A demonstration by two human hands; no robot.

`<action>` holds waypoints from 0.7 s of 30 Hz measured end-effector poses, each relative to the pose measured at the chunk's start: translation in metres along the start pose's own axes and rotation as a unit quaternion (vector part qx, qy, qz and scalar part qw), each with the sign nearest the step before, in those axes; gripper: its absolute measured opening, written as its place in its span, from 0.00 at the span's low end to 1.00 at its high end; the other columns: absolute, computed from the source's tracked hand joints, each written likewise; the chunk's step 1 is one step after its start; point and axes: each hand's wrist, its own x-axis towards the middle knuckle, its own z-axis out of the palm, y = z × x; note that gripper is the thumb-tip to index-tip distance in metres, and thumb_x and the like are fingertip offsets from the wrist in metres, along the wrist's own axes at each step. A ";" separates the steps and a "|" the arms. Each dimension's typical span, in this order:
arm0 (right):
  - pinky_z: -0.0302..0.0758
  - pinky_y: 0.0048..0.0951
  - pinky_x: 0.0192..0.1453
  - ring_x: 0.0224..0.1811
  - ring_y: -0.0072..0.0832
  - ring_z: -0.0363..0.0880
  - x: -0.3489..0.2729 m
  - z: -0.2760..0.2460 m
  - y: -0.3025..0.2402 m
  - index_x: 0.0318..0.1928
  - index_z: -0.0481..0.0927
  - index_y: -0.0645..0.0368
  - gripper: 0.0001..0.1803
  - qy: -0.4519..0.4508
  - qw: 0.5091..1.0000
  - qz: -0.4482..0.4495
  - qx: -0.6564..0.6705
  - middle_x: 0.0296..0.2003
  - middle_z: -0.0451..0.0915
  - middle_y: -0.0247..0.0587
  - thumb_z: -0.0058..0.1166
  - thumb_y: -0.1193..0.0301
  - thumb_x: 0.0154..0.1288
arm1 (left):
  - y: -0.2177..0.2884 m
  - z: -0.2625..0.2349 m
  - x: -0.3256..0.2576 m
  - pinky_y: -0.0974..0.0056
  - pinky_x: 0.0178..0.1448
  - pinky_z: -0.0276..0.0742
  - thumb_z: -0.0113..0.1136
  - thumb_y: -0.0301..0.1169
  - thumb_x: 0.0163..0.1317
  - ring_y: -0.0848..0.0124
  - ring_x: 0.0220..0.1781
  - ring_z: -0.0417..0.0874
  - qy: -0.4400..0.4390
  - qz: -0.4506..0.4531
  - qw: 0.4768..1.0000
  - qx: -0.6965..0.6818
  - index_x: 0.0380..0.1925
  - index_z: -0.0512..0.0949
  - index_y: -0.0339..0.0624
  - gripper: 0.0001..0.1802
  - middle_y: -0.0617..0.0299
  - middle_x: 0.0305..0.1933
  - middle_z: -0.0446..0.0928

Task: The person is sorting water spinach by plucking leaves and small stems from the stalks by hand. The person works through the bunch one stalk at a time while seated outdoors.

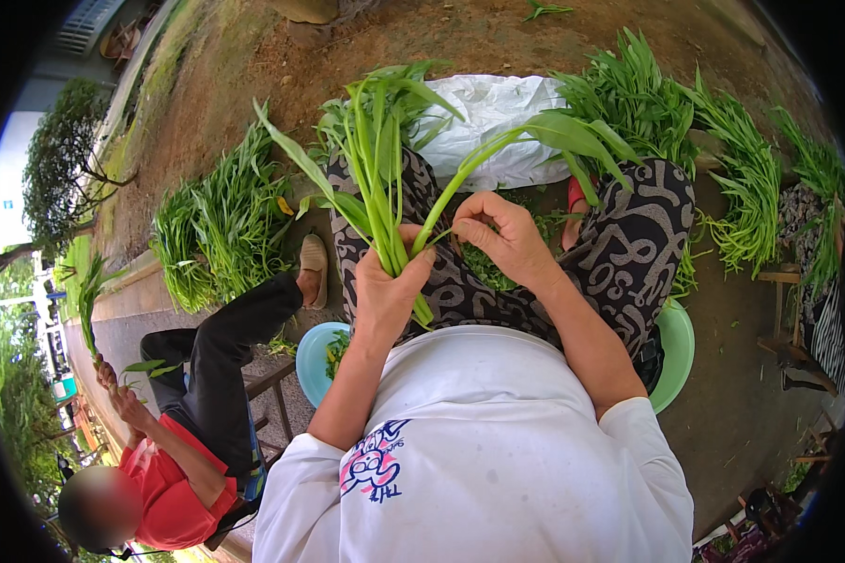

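Observation:
My left hand is closed round the lower stalks of a bunch of water spinach, its leafy ends pointing away from me above my lap. One thick stalk leans out of the bunch to the right, its long leaves hanging over my right knee. Beside that stalk's base, my right hand is pinched, thumb against forefinger, on what looks like a thin green stem. Its far end meets the stalks near my left thumb. The cut ends of the bunch stick out below my left hand.
Water spinach heaps lie at left and right, around a white plastic sack. A blue basin and a green basin flank my hips. At left, a seated person in a red shirt holds greens.

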 end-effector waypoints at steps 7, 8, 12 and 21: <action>0.72 0.22 0.38 0.34 0.22 0.76 0.001 -0.001 -0.008 0.36 0.76 0.63 0.05 0.018 0.990 -0.083 -0.110 0.32 0.76 0.37 0.57 0.76 0.60 | -0.005 -0.008 0.001 0.72 0.41 0.75 0.60 0.23 0.57 0.78 0.33 0.78 -0.009 -0.012 1.000 -0.012 0.41 0.75 0.33 0.11 0.63 0.33 0.77; 0.73 0.24 0.38 0.34 0.25 0.76 0.002 -0.001 -0.006 0.36 0.77 0.62 0.05 0.024 0.980 -0.122 -0.153 0.32 0.77 0.38 0.58 0.77 0.58 | -0.002 -0.006 0.001 0.74 0.38 0.72 0.60 0.23 0.56 0.79 0.32 0.77 -0.001 -0.012 1.000 -0.027 0.40 0.76 0.33 0.11 0.64 0.31 0.77; 0.74 0.28 0.38 0.34 0.34 0.77 0.005 -0.001 -0.003 0.35 0.77 0.60 0.08 0.037 0.930 -0.241 -0.276 0.33 0.77 0.41 0.59 0.80 0.53 | -0.003 -0.009 0.002 0.74 0.39 0.73 0.59 0.23 0.56 0.79 0.33 0.77 0.013 -0.012 0.999 -0.037 0.39 0.76 0.33 0.11 0.64 0.32 0.78; 0.74 0.32 0.34 0.30 0.38 0.75 0.005 0.003 -0.002 0.32 0.72 0.61 0.11 0.058 0.908 -0.256 -0.326 0.31 0.75 0.42 0.55 0.84 0.46 | -0.007 -0.006 0.003 0.71 0.43 0.76 0.58 0.23 0.57 0.77 0.34 0.79 0.010 -0.016 0.996 -0.091 0.40 0.75 0.33 0.11 0.62 0.34 0.77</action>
